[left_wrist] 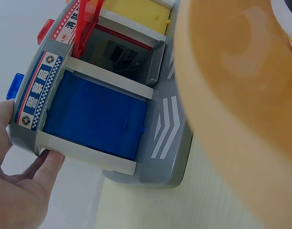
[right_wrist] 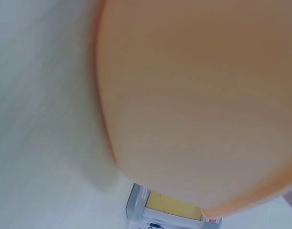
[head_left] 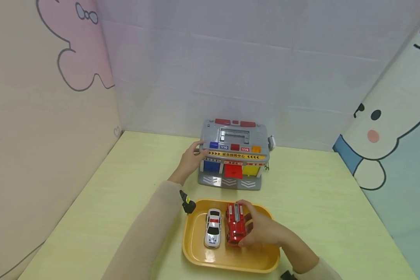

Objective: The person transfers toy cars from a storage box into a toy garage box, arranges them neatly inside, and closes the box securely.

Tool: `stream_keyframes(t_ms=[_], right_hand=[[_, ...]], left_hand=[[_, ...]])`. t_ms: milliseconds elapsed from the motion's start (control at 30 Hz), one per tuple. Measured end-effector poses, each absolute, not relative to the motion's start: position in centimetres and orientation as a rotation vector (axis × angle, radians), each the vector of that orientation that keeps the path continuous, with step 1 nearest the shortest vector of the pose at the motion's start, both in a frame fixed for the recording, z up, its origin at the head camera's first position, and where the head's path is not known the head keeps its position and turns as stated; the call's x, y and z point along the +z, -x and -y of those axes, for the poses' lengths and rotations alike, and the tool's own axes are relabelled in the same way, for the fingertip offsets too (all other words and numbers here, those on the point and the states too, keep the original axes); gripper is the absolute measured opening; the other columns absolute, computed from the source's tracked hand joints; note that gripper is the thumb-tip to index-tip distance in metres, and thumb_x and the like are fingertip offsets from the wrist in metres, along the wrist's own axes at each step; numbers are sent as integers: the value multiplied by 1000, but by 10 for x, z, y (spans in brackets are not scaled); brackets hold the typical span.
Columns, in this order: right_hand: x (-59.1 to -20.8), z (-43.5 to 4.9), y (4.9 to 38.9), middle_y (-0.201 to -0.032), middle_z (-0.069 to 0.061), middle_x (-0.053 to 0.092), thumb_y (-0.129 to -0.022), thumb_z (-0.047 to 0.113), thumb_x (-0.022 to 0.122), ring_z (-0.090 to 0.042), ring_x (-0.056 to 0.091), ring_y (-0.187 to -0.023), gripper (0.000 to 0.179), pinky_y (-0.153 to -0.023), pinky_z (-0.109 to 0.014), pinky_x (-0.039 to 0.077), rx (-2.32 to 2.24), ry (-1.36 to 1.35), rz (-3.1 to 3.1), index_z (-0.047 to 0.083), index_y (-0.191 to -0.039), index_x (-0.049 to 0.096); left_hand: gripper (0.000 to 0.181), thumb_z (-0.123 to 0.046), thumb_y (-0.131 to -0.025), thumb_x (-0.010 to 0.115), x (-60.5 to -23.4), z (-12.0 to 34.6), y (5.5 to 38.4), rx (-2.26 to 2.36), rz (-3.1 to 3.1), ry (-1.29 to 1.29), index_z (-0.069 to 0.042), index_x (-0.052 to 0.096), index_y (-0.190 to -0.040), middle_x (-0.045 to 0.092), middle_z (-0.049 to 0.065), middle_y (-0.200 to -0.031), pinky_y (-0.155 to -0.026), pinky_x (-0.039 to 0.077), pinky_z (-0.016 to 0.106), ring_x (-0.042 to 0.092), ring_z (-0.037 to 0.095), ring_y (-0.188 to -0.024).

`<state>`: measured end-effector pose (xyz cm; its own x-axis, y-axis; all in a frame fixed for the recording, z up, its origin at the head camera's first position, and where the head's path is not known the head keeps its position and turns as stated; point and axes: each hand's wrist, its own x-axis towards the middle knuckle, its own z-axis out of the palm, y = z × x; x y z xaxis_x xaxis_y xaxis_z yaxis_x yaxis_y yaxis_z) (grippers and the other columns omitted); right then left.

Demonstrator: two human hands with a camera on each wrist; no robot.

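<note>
- the right hand [head_left: 261,229] pinches the red fire truck [head_left: 235,229] from the right, fingers at its far end, thumb at its near end; an even squeeze should hold the smooth body level.
- the truck is within the orange tray [head_left: 227,266], right of the white police car [head_left: 213,230]; whether its wheels touch the tray floor, i cannot tell.
- with the car so near, any lift is best kept straight up, clear of car and rim.
- the left hand [head_left: 189,160] grips the left edge of the toy station [head_left: 233,156], beyond the tray; firm but light pressure there should stop it sliding.
- those fingers are best kept off the blue door [left_wrist: 96,114], which is down.
- the red door [head_left: 233,171] in the middle is raised, its bay open behind; it looks easy to knock, so give it room.
- the right wrist view is mostly blocked by the tray, so judge alignment from above.
</note>
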<state>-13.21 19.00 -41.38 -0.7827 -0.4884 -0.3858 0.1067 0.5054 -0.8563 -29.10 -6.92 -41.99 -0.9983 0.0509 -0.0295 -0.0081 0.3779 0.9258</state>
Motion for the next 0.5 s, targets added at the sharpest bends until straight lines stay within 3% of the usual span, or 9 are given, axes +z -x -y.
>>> stream_keyframes(t_ms=[233, 500], right_hand=[[-403, -195, 136, -114, -16, 51, -68, 9, 89, -27, 57, -94, 110, -82, -43, 54, -1308, 294, -2118, 16, -151, 18], [-394, -204, 141, -115, -17, 51, -71, 4, 86, -28, 58, -95, 108, -85, -43, 52, -1368, 310, -2089, 14, -152, 15]], left_hand=[[52, -40, -99, 56, -419, 70, 291, 1727, -2562, -45, -23, 42, -146, 49, 17, -138, -99, 46, 47, 49, 32, -125], [52, -40, -99, 56, -418, 70, 289, 1728, -2559, -40, -23, 42, -146, 49, 17, -138, -99, 46, 48, 49, 33, -126]])
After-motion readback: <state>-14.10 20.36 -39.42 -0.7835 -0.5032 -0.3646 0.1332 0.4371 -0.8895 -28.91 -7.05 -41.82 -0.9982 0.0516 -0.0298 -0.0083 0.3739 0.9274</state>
